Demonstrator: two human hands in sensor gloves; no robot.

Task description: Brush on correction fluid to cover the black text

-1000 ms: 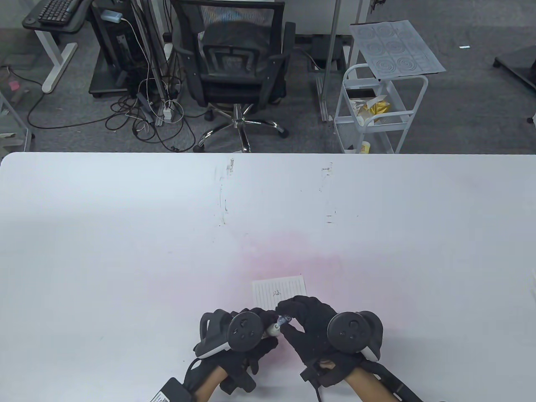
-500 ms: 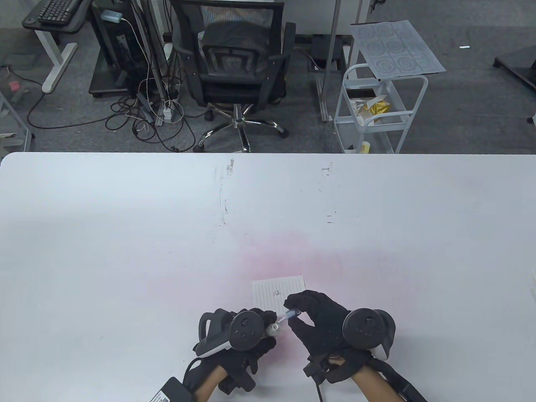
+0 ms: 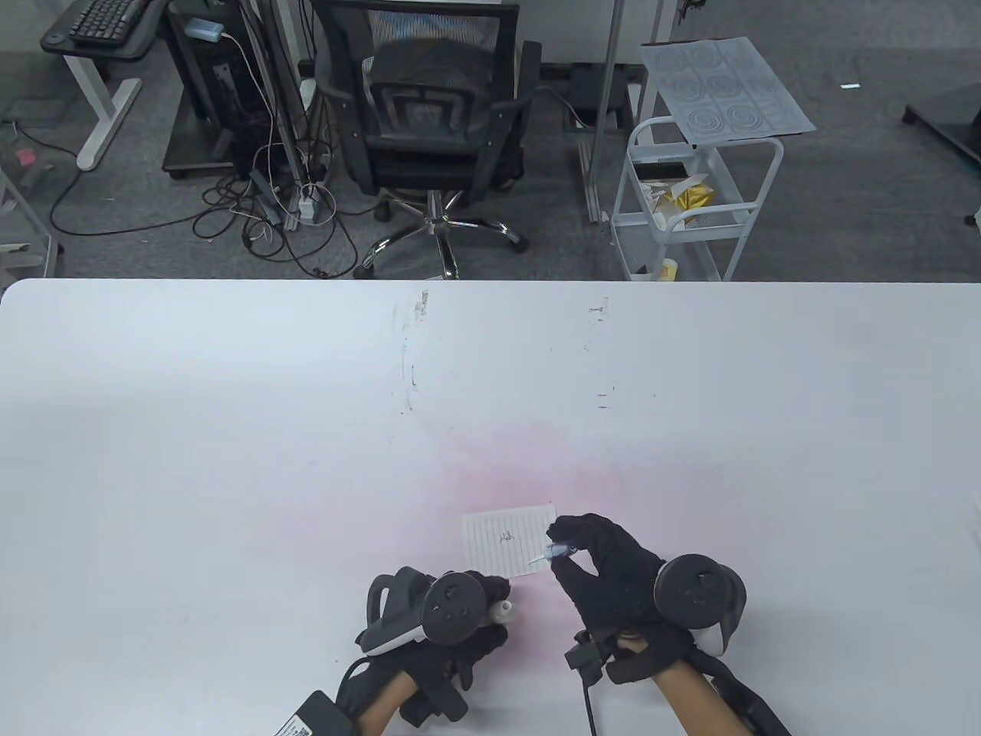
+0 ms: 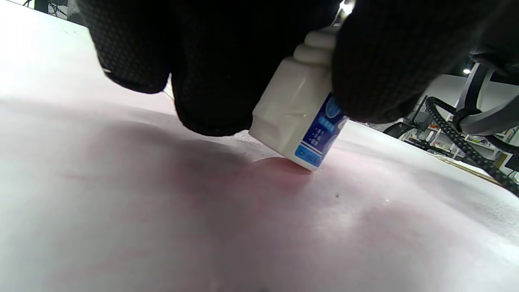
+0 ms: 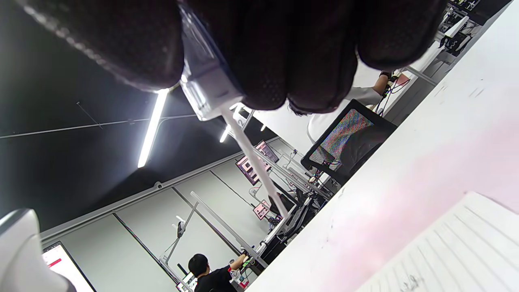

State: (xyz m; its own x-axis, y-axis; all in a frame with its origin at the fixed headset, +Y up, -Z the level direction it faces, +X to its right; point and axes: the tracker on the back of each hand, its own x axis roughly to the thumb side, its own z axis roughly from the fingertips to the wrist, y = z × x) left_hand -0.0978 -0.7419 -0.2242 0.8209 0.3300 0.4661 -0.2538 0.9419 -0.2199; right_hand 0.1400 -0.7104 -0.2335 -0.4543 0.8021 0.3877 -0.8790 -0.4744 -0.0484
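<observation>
- The lined paper (image 3: 510, 539) lay flat on the white bench (image 3: 230, 429), with small black text (image 3: 506, 537) near its middle.
- The left hand (image 3: 441, 621) gripped the white correction fluid bottle (image 4: 298, 121), just below the paper's near edge; the bottle was tilted and its bottom corner touched the bench.
- The right hand (image 3: 605, 571) pinched the clear brush cap (image 3: 563, 549) at the paper's right side.
- The thin white brush stem (image 5: 253, 158) pointed toward the text, and its tip was over the paper, right of the text.
</observation>
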